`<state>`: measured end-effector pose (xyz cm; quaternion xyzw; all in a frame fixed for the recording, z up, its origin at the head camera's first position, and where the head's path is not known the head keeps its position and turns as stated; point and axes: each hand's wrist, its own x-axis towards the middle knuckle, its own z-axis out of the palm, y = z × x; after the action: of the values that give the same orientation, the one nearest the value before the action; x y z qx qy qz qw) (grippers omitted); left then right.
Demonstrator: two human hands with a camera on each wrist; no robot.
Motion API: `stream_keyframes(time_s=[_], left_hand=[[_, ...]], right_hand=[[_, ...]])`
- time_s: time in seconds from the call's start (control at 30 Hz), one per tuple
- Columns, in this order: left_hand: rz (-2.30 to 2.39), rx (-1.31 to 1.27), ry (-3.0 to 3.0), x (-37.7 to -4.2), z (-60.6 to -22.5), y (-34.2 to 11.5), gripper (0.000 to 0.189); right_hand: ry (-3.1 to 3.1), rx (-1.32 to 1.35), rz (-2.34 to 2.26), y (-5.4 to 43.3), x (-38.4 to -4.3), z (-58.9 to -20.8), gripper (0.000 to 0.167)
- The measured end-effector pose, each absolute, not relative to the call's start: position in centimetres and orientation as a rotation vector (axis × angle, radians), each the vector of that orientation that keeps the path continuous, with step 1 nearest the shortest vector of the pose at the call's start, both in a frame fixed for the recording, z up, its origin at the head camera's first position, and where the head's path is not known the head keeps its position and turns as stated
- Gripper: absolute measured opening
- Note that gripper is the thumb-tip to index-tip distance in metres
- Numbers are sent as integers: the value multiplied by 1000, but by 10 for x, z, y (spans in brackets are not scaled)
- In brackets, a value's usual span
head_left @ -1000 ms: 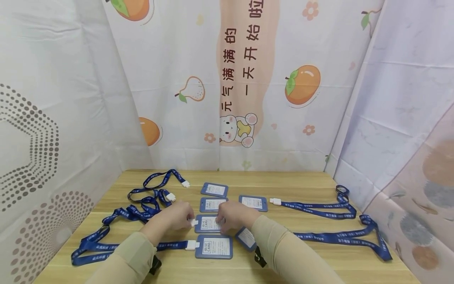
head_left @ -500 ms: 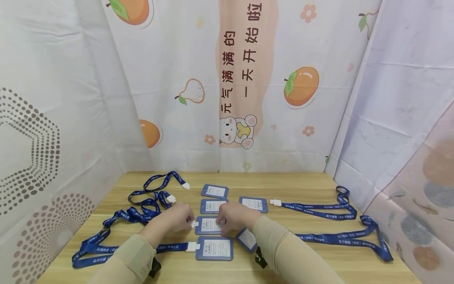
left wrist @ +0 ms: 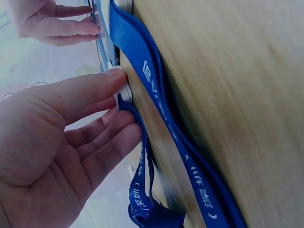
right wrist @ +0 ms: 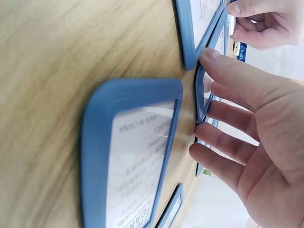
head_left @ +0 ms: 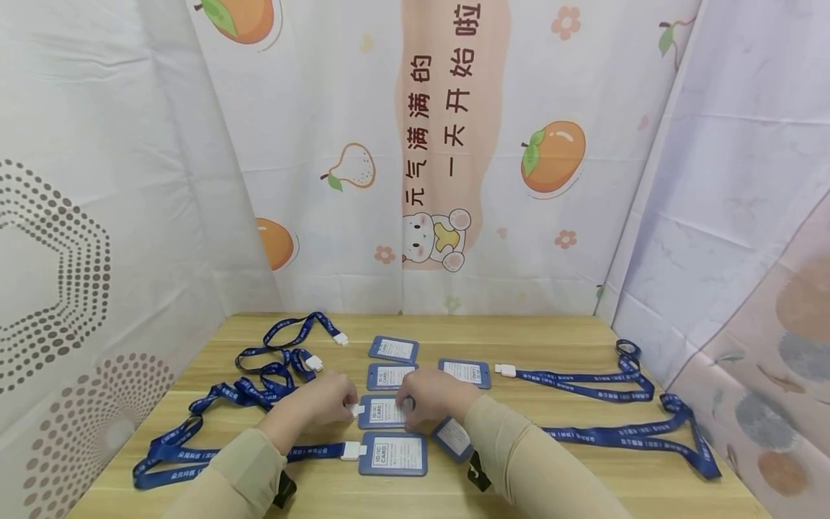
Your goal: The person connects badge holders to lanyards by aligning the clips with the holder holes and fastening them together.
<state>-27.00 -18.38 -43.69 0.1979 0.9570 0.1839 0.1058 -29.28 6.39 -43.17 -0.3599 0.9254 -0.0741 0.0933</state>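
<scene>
My left hand [head_left: 327, 398] pinches a lanyard's white plastic clip [left wrist: 123, 89] between thumb and fingers, with the blue strap [left wrist: 137, 190] trailing below it. The clip meets the left end of a blue ID card holder [head_left: 384, 412] lying on the table. At that holder's other end, my right hand [head_left: 431, 395] grips its edge, thumb on the near side and fingers behind. Directly in front lies another card holder [head_left: 393, 454], joined at its left to a white clip [head_left: 351, 451] on a blue lanyard. A slanted card holder [right wrist: 97, 156] sits under my right wrist, partly hidden.
Two card holders, one [head_left: 393, 349] at the back and one [head_left: 382, 376] nearer, lie beyond my hands. Another card holder [head_left: 465, 373] is at the right, close to a lanyard clip [head_left: 505, 370]. Loose blue lanyards [head_left: 249, 389] spread over the left side; another lanyard [head_left: 638, 434] lies right.
</scene>
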Motion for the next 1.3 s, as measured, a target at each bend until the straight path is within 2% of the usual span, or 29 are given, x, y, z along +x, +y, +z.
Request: stream_keyframes(time_s=[1.3], left_hand=[[512, 644, 2805, -270, -437, -179, 11]], right_hand=[[2720, -1080, -244, 77, -290, -430, 35]])
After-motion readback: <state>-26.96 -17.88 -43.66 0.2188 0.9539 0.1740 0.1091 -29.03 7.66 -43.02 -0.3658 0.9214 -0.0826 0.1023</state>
